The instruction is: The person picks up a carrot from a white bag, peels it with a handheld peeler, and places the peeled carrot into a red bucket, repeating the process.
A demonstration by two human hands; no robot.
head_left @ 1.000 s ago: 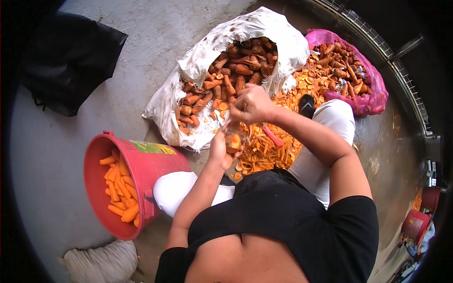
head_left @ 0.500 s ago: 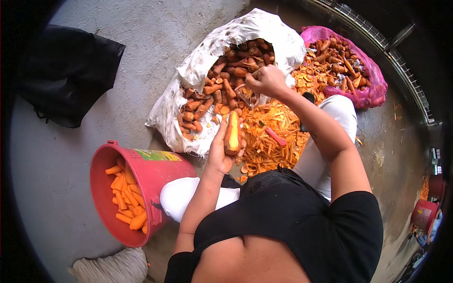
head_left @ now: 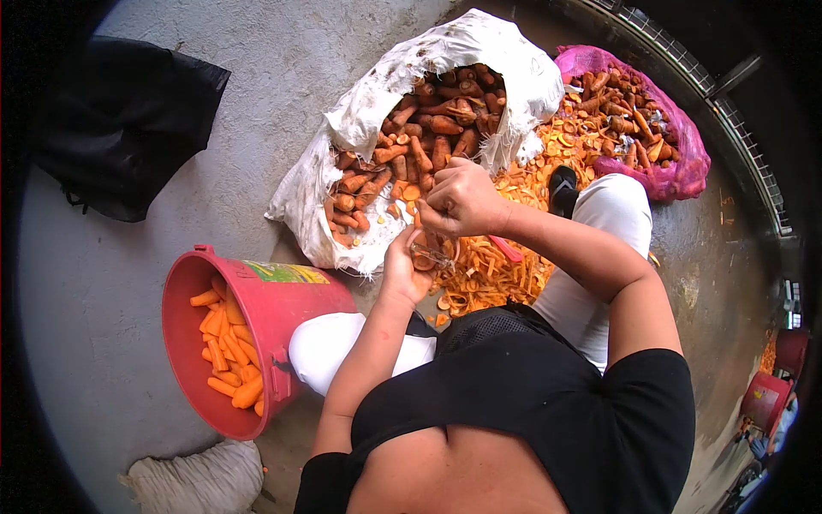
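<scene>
My left hand (head_left: pixel 402 272) is wrapped round a carrot (head_left: pixel 420 262), held above the floor in front of my lap. Right above it, my right hand (head_left: pixel 467 199) is closed on a peeler (head_left: pixel 438 252), whose frame lies against the carrot; motion and fingers partly hide it. Behind both hands, a white sack (head_left: pixel 377 103) lies open with many unpeeled carrots (head_left: pixel 441 124) in it. Orange peelings (head_left: pixel 492 278) are heaped on the floor under my right forearm, and a red handle-like piece (head_left: pixel 507 248) rests on them.
To my left, a tilted red bucket (head_left: pixel 300 300) holds peeled carrots (head_left: pixel 231 347). A pink mesh sack (head_left: pixel 681 176) of carrot pieces stands at the far right. Black cloth or plastic (head_left: pixel 128 128) lies far left, and a pale rolled sack (head_left: pixel 201 475) sits near the bucket.
My right hand has come down and towards me, bringing the peeler onto the carrot. My left hand still grips the carrot, now largely covered.
</scene>
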